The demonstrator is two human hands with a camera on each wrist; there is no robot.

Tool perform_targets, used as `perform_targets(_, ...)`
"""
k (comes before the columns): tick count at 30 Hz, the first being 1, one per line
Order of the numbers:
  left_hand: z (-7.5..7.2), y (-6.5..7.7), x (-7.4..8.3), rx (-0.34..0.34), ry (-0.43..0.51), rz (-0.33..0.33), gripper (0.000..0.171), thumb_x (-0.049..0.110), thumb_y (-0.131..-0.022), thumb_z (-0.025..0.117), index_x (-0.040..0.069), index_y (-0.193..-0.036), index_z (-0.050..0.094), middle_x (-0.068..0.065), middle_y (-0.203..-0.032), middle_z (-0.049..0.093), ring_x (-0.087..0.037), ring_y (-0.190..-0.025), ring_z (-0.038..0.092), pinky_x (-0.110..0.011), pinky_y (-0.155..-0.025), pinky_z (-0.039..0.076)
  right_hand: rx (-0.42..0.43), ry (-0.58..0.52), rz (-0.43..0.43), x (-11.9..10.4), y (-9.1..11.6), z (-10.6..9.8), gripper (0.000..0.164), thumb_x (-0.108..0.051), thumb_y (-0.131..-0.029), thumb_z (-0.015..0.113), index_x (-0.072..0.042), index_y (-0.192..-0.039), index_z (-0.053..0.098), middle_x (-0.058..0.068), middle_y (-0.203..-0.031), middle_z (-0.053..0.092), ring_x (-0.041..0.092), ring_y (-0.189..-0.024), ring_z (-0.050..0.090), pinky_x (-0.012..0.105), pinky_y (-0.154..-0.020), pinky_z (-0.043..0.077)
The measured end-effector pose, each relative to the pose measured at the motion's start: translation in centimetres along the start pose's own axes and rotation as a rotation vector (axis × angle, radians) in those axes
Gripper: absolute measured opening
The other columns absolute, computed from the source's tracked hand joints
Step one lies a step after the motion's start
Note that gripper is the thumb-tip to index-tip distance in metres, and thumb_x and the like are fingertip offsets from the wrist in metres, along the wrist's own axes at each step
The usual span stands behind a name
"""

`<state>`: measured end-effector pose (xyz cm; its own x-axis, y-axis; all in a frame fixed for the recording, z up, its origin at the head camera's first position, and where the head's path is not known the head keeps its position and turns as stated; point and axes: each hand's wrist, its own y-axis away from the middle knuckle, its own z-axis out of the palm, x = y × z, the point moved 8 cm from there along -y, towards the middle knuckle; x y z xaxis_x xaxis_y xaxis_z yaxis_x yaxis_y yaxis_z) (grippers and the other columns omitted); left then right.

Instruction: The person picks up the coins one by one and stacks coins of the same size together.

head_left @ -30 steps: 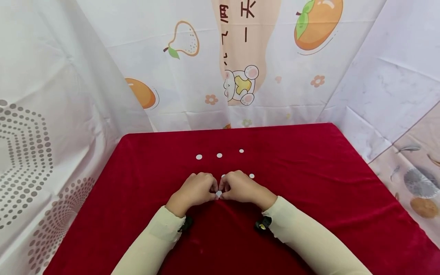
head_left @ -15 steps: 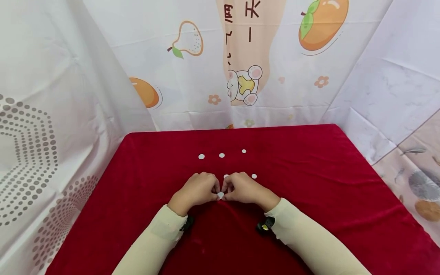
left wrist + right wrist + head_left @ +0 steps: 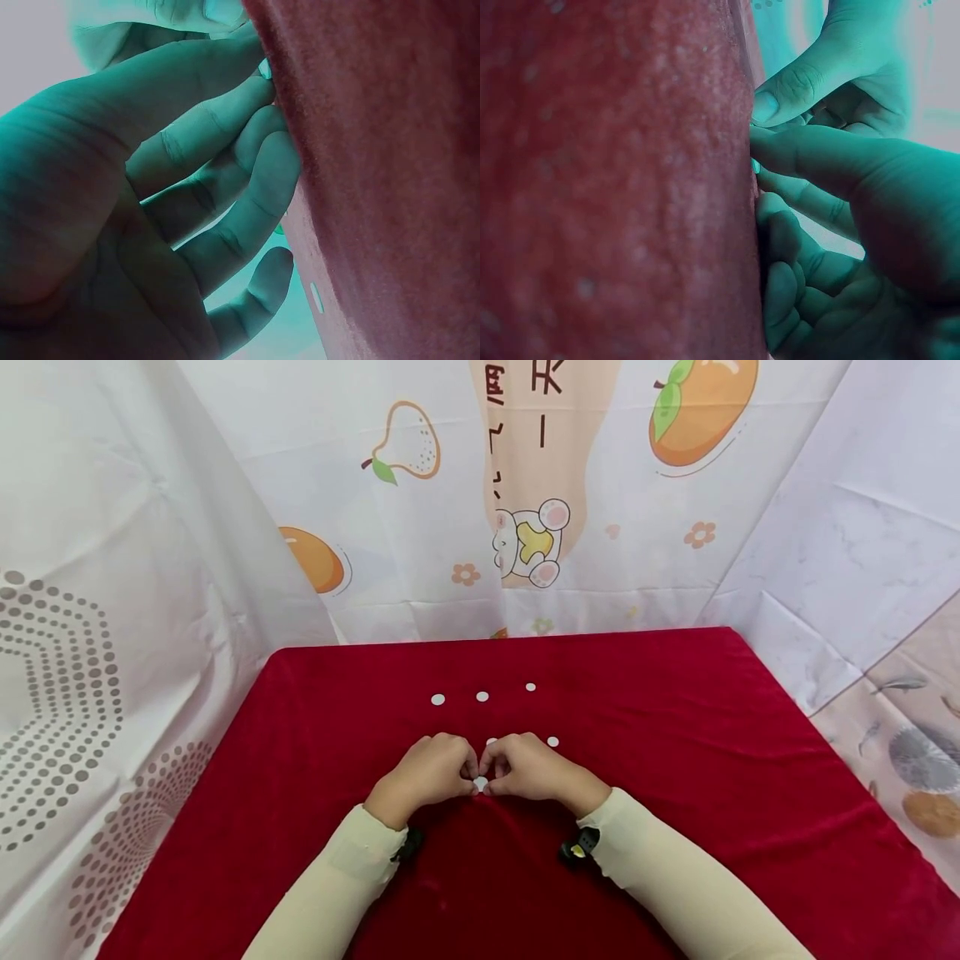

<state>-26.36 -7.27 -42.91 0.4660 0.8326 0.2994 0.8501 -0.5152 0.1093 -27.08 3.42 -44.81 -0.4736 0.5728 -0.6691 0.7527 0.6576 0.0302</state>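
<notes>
Near the middle of the red cloth, a small white disc [image 3: 481, 784] lies between the two hands. My left hand [image 3: 435, 770] pinches its left side with thumb and forefinger. From the other side, my right hand [image 3: 534, 768] pinches its right edge. Both wrist views show only a bright sliver of the disc [image 3: 265, 68] among the fingertips, close to the cloth. The remaining fingers of each hand are bent, with their tips at the cloth. Just beyond the right hand, another white disc [image 3: 491, 741] is partly hidden by it.
A red cloth [image 3: 675, 718] covers the table. Farther back lie three white discs in a loose row: a left one [image 3: 438, 699], a middle one [image 3: 482, 697] and a right one [image 3: 530, 687]. One more disc [image 3: 552, 742] sits beyond the right wrist. Printed curtains [image 3: 420, 552] surround the table.
The head view has shifted slightly. Both hands stay at the same disc with almost no movement, and the other discs lie where they were.
</notes>
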Motion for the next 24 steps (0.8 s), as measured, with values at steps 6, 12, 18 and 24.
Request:
perform_targets(6,0.0,0.1,-0.3,-0.008,0.041,-0.013,0.01,0.025,-0.081,0.089,0.024,-0.081,0.079,0.015,-0.077,0.069,-0.004,-0.068,0.057,-0.029,-0.069,0.051,0.002,-0.003,0.003,0.0,0.0,0.0,0.012,-0.015,-0.085,0.084,-0.02,-0.094,0.077,-0.011,-0.068,0.066,0.005,-0.063,0.061,0.025,-0.061,0.052)
perform_targets(12,-0.2,0.4,-0.9,-0.014,0.078,-0.047,0.012,0.024,-0.08,0.09,0.023,-0.079,0.078,0.014,-0.074,0.067,-0.005,-0.066,0.057,-0.029,-0.067,0.052,0.005,0.044,-0.006,-0.3,0.0,0.1,0.01,-0.017,-0.086,0.083,-0.022,-0.092,0.076,-0.013,-0.069,0.065,0.005,-0.063,0.06,0.024,-0.061,0.052)
perform_targets(18,-0.3,0.5,-1.2,-0.021,0.075,-0.058,0.014,0.024,-0.08,0.09,0.023,-0.078,0.077,0.013,-0.073,0.066,-0.006,-0.066,0.057,-0.03,-0.065,0.051,0.01,0.065,-0.012,-0.2,-0.1,0.3,0.008,-0.018,-0.087,0.082,-0.022,-0.09,0.075,-0.012,-0.071,0.064,0.004,-0.063,0.059,0.024,-0.061,0.052)
perform_targets(24,-0.4,1.1,-2.3,-0.019,0.082,-0.086,0.019,0.024,-0.079,0.091,0.023,-0.076,0.072,0.011,-0.072,0.062,-0.009,-0.065,0.056,-0.031,-0.063,0.05,0.005,0.075,-0.015,-0.4,-0.2,0.4,0.01,-0.018,-0.087,0.083,-0.022,-0.09,0.074,-0.013,-0.072,0.063,0.004,-0.065,0.059,0.024,-0.062,0.051)
